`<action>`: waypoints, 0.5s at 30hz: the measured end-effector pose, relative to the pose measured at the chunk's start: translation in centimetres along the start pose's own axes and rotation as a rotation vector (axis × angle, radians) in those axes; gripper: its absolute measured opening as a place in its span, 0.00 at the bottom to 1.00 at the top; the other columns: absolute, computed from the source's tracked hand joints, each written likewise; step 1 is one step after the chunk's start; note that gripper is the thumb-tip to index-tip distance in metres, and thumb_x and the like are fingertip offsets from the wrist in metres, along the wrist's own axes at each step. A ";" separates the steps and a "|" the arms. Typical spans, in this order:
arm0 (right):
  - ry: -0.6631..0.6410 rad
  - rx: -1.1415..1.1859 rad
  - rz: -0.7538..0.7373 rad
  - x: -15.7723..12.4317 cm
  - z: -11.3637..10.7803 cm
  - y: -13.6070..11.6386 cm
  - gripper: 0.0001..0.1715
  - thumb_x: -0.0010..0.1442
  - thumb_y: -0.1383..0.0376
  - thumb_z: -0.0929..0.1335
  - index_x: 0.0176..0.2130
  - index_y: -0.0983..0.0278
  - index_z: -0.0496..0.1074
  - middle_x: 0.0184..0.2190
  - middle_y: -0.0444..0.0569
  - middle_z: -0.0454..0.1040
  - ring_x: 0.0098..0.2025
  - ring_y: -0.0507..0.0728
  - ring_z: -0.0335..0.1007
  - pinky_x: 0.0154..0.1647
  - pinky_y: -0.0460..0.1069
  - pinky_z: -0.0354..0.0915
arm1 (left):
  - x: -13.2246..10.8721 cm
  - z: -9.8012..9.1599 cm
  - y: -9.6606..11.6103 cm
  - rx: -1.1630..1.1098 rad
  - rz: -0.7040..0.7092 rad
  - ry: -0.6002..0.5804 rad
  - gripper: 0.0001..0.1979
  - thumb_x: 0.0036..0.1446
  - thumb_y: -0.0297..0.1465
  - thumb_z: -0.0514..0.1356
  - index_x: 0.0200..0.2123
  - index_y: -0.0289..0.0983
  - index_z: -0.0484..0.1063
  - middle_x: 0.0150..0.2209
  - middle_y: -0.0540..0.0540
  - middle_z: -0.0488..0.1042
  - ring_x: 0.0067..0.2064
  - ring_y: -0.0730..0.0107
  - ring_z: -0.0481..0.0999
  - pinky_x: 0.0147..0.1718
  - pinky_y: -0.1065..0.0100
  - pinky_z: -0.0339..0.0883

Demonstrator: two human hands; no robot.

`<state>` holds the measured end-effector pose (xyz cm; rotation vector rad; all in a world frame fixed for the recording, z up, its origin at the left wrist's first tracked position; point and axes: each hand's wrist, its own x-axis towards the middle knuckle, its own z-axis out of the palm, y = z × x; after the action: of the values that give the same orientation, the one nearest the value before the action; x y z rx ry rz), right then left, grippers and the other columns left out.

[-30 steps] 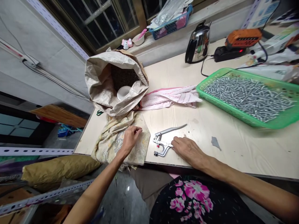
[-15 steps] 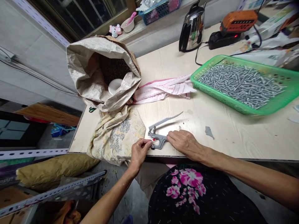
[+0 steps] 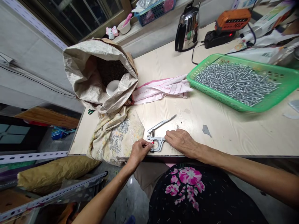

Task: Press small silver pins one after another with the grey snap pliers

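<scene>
Grey metal snap-fastener pliers (image 3: 159, 143) lie near the table's front edge, their upper handle raised, with a spring and a red part at the jaw. My right hand (image 3: 181, 140) is closed around the end of the lower handle. Thumb and fingertips of my left hand (image 3: 141, 150) are pinched together right at the jaw, beside the red part. Whatever they hold is too small to make out. Left of the pliers, several small silvery metal pins (image 3: 119, 137) lie on a patterned cloth (image 3: 134, 124).
A large open sack (image 3: 79, 81) with a white bowl (image 3: 112, 87) inside stands at the back left. Behind the pliers lies a pink-white towel (image 3: 163, 88). A green basket (image 3: 217, 101) of metal pins is at right, a kettle (image 3: 188, 28) and an orange battery (image 3: 232, 20) farther back.
The view has shifted slightly. My left fingertips remain at the pliers' jaw, where the red part now looks longer. My right hand keeps its hold on the handle.
</scene>
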<state>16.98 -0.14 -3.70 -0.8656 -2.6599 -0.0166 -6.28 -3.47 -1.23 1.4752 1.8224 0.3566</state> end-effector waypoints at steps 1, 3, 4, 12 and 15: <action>-0.024 0.015 0.012 0.0 -0.1 0.1 0.10 0.62 0.77 0.62 0.33 0.65 0.67 0.31 0.48 0.69 0.32 0.56 0.62 0.32 0.52 0.53 | -0.1 0.0 0.0 0.010 -0.013 -0.006 0.14 0.48 0.40 0.62 0.24 0.34 0.77 0.25 0.47 0.75 0.29 0.69 0.72 0.27 0.72 0.61; -0.065 0.063 0.044 0.2 -0.4 0.6 0.02 0.63 0.70 0.65 0.37 0.65 0.68 0.37 0.52 0.72 0.39 0.58 0.65 0.37 0.53 0.57 | -0.2 0.0 0.0 0.009 -0.039 -0.018 0.15 0.48 0.41 0.62 0.24 0.34 0.77 0.24 0.48 0.74 0.28 0.70 0.71 0.26 0.72 0.59; -0.075 0.091 0.067 0.2 -0.5 1.0 0.07 0.62 0.64 0.67 0.41 0.65 0.69 0.43 0.55 0.72 0.44 0.61 0.65 0.41 0.54 0.59 | -0.3 0.0 0.0 -0.001 -0.054 -0.022 0.15 0.48 0.42 0.62 0.25 0.34 0.77 0.23 0.48 0.73 0.27 0.70 0.70 0.25 0.72 0.59; -0.172 0.192 0.152 0.9 -1.4 4.0 0.47 0.51 0.47 0.73 0.60 0.68 0.58 0.58 0.65 0.64 0.61 0.71 0.55 0.60 0.69 0.51 | -0.5 0.4 -0.1 -0.053 -0.107 -0.032 0.19 0.47 0.45 0.61 0.25 0.34 0.76 0.21 0.48 0.72 0.25 0.71 0.69 0.22 0.73 0.55; -0.182 0.201 0.154 1.2 -2.1 3.7 0.43 0.53 0.50 0.73 0.59 0.68 0.59 0.53 0.61 0.68 0.55 0.68 0.61 0.58 0.66 0.54 | -0.5 0.4 -0.3 -0.037 -0.107 -0.020 0.18 0.48 0.45 0.61 0.25 0.34 0.76 0.21 0.49 0.72 0.25 0.71 0.69 0.22 0.73 0.54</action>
<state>18.84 3.31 -1.67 -1.0444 -2.6900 0.3768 -6.15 -4.08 -1.49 1.3454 1.8608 0.3204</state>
